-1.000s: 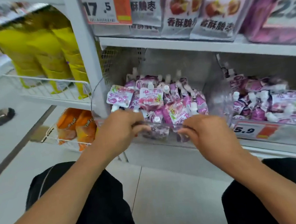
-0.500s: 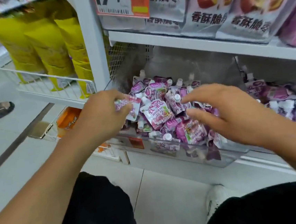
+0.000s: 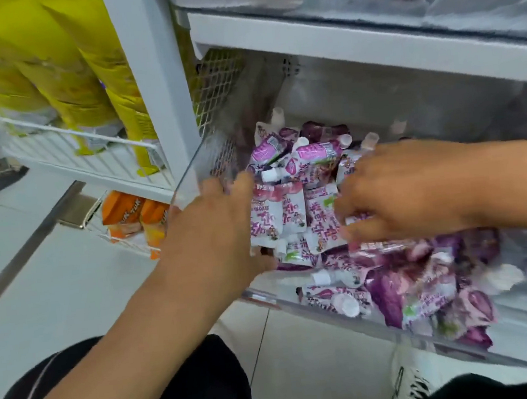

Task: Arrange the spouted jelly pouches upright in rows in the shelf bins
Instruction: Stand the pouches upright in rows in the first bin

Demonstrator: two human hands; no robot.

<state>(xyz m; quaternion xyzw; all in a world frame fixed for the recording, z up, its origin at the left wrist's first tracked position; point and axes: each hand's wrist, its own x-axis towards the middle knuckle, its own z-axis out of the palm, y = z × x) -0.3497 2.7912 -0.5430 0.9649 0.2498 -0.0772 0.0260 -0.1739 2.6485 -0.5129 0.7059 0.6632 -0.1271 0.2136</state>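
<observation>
Left hand (image 3: pixel 216 223) cups a flat-lying pink-and-white spouted jelly pouch (image 3: pixel 266 221) at the left wall of the clear plastic shelf bin (image 3: pixel 189 174); right hand (image 3: pixel 403 192), fingers spread, presses pouches beside it, spouts pointing frontward.

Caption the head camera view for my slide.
Both hands gather jumbled purple-and-white spouted jelly pouches in a clear plastic shelf bin.

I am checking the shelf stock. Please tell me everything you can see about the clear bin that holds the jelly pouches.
The clear bin looks like transparent hard plastic with thin walls and a low front lip. It sits on the white shelf under another shelf, beside a wire mesh divider. Purple-and-white spouted pouches lie jumbled inside, not in rows. The left hand and right hand reach into it.
</observation>
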